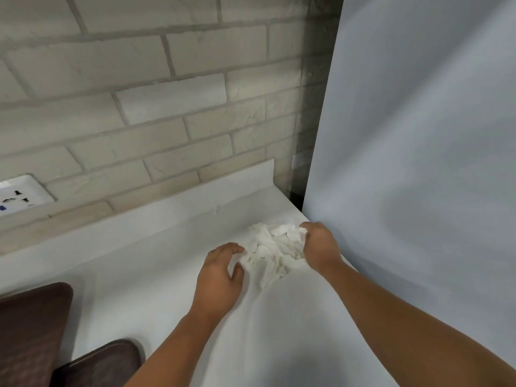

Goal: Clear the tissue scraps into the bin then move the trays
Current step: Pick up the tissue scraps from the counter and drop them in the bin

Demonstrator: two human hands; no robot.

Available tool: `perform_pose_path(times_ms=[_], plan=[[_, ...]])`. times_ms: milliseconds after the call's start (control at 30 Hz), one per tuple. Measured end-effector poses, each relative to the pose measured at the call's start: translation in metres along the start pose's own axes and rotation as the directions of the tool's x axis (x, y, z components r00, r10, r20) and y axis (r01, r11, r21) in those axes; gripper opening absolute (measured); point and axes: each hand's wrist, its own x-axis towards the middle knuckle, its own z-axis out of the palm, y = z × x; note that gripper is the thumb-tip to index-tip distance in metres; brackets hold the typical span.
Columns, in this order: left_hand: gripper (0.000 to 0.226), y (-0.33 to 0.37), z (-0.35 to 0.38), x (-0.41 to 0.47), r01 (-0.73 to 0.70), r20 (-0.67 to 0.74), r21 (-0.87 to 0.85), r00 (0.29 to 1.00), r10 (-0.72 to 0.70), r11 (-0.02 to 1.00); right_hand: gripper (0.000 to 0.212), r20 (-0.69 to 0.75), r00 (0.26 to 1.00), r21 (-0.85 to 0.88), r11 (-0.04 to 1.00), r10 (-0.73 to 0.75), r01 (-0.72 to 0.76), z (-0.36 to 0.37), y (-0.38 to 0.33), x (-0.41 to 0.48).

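The fingers (305, 226) of the right hand (318, 247) are curled down into the far right side of the tissue scraps (272, 248), and a bunch of the scraps is gripped there – the fingertips are buried in the white paper. The fingers (236, 249) of the left hand (220, 272) are bent into a loose cup with thumb and forefinger spread apart; they are laid against the pile's left edge and nothing is held.

The scraps are heaped in one pile on the white tabletop (156, 275), near its far right corner, between the two hands. Just to the right the way is closed by a tall pale panel (418, 135), which the right hand nearly touches. Behind, a low white upstand (195, 196) is backed by a brick wall (139, 93) with a socket (21, 195).

At the lower left, well apart from the pile, two dark brown trays are seen – the upper tray (30, 325) and the lower tray (103, 361), both cut off by the frame, as is the socket.
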Motion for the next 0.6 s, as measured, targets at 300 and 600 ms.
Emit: perform_pose_path(times_ms=[300,600], plan=[[0.028,0.031,0.022,0.043,-0.050,0.043,0.013,0.998,0.050,0.999,0.027,-0.137,0.981,0.250,0.954,-0.135,0.166,-0.031,-0.004,-0.028],[0.052,0.073,0.055,0.088,-0.397,0.573,0.330,0.805,0.153,0.856,0.026,-0.162,0.984,0.334,0.934,-0.079,0.130,-0.043,0.020,-0.045]])
